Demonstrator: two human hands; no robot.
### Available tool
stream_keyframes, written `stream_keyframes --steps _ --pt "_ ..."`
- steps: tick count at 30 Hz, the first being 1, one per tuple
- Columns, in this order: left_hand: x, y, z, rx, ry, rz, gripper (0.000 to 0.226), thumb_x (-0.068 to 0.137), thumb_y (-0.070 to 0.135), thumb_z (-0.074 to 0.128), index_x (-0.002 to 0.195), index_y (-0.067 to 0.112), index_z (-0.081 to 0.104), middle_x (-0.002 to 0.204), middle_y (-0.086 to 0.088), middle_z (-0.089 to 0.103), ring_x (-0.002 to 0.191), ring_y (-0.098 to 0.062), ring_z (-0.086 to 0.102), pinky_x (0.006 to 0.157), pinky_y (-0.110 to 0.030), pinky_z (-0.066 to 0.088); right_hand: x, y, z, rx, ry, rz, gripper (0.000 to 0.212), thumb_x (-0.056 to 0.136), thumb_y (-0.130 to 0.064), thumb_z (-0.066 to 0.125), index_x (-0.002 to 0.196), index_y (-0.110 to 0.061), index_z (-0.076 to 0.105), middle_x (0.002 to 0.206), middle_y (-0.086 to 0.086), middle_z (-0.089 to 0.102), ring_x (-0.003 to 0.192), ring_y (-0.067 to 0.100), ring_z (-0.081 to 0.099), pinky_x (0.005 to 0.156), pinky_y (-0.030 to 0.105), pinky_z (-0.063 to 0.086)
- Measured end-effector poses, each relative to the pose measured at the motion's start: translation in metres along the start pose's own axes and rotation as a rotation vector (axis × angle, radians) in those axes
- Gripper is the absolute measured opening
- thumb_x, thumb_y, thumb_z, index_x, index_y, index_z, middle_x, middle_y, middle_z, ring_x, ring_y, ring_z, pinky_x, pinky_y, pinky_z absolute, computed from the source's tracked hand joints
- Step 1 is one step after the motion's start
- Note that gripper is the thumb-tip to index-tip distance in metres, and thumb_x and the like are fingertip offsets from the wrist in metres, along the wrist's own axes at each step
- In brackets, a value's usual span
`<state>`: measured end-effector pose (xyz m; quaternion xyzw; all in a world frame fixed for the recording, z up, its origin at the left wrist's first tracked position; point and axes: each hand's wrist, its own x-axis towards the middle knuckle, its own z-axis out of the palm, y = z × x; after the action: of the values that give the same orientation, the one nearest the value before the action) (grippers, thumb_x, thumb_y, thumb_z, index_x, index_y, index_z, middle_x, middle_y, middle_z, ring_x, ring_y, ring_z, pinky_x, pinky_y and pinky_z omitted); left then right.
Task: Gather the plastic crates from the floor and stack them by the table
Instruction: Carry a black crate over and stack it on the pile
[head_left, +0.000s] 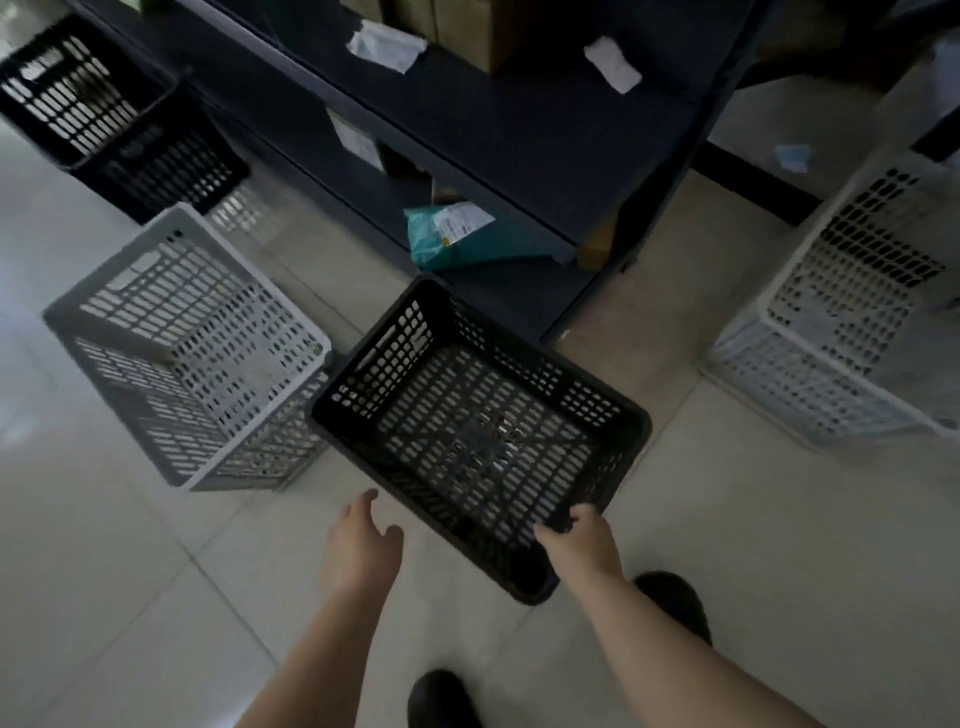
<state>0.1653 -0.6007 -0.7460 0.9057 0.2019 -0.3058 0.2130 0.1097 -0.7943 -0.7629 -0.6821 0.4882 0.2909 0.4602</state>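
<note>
Holding: right hand (584, 543) curls its fingers over the near rim of a black crate (480, 431); its grip is closed on that rim.
Black crate: empty, open side up, tilted, its near corner beside the right hand, its far corner reaching toward the dark shelf unit (498, 140). Whether it touches the floor cannot be told.
Left hand: left hand (363, 545) is just left of the black crate's near edge, not touching it; fingers spread, grip wide and empty.
Grey crate: a pale grey crate (187, 353) stands on the floor just left of the black crate, empty, nearly touching its left corner.
Far black crates: two more black crates (114, 119), apparently one inside the other, sit well beyond the grey crate, far left of the black crate, beside the shelf unit.
White crate: a white crate (841, 332) stands well to the right of the black crate, near the frame edge.
Shelf unit: directly beyond the black crate; a teal parcel (457, 234) lies on its lowest shelf, with paper slips and cardboard boxes higher up.
Floor: pale tiled floor (104, 571) under everything.
Feet: two dark shoes (675, 603) show below the black crate, near the arms.
</note>
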Motion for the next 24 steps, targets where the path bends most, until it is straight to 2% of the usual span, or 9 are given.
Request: stream_keyframes --steps 5,9,14,18,20,22,24 --pt "0.024 -0.022 -0.028 0.086 -0.026 0.047 0.057 0.09 0.017 0.051 0.144 0.018 0.034 0.147 -0.007 0.041 0.131 -0.029 0.044 0.104 -0.043 0.043 -0.004 -0.001 0.025 0.043 0.139 0.114 0.054 0.083 -0.026 0.065 0.128 -0.002 0.046 0.131 0.018 0.048 0.109 0.037 0.058 0.091 0.041 0.051" --pt "0.06 -0.01 -0.029 0.125 -0.06 0.083 0.059 0.091 0.019 0.051 0.146 0.013 0.03 0.15 -0.01 0.037 0.136 -0.03 0.037 0.11 -0.041 0.037 0.018 0.0 0.031 0.057 0.248 0.193 0.056 0.083 -0.024 0.066 0.13 -0.002 0.042 0.132 0.019 0.045 0.113 0.039 0.055 0.091 0.042 0.049" --pt "0.12 0.018 -0.026 0.233 -0.074 0.143 0.061 0.09 0.021 0.051 0.146 0.013 0.029 0.147 -0.014 0.036 0.136 -0.035 0.033 0.107 -0.045 0.036 0.055 0.006 0.05 0.13 0.285 0.242 0.064 0.079 -0.027 0.068 0.131 -0.005 0.039 0.13 0.018 0.045 0.113 0.038 0.053 0.093 0.048 0.051" --pt "0.177 0.042 -0.019 0.321 -0.067 0.211 0.059 0.092 0.018 0.049 0.146 0.012 0.027 0.149 -0.013 0.032 0.137 -0.036 0.03 0.108 -0.05 0.036 0.088 0.015 0.068 0.129 0.383 0.325 0.071 0.077 -0.029 0.068 0.136 -0.01 0.032 0.132 0.018 0.044 0.119 0.037 0.049 0.098 0.052 0.045" --pt "0.202 0.046 -0.014 0.373 -0.044 0.247 0.057 0.091 0.016 0.048 0.144 0.01 0.027 0.149 -0.015 0.031 0.138 -0.036 0.028 0.11 -0.05 0.033 0.103 0.023 0.08 0.164 0.436 0.39 0.079 0.078 -0.03 0.068 0.141 -0.012 0.025 0.14 0.018 0.039 0.128 0.036 0.042 0.104 0.054 0.039" --pt "0.232 0.053 -0.009 0.415 -0.007 0.302 0.062 0.09 0.016 0.048 0.145 0.006 0.022 0.151 -0.017 0.025 0.14 -0.036 0.022 0.113 -0.048 0.028 0.125 0.029 0.093 0.199 0.487 0.442 0.085 0.079 -0.031 0.068 0.145 -0.012 0.018 0.147 0.017 0.033 0.136 0.033 0.035 0.108 0.055 0.033" --pt "0.258 0.053 -0.004 0.463 0.021 0.344 0.07 0.09 0.015 0.049 0.149 0.002 0.012 0.156 -0.018 0.016 0.144 -0.035 0.014 0.117 -0.044 0.022 0.141 0.034 0.103 0.238 0.564 0.433 0.083 0.079 -0.028 0.067 0.145 -0.012 0.019 0.145 0.018 0.036 0.132 0.035 0.039 0.106 0.054 0.036"
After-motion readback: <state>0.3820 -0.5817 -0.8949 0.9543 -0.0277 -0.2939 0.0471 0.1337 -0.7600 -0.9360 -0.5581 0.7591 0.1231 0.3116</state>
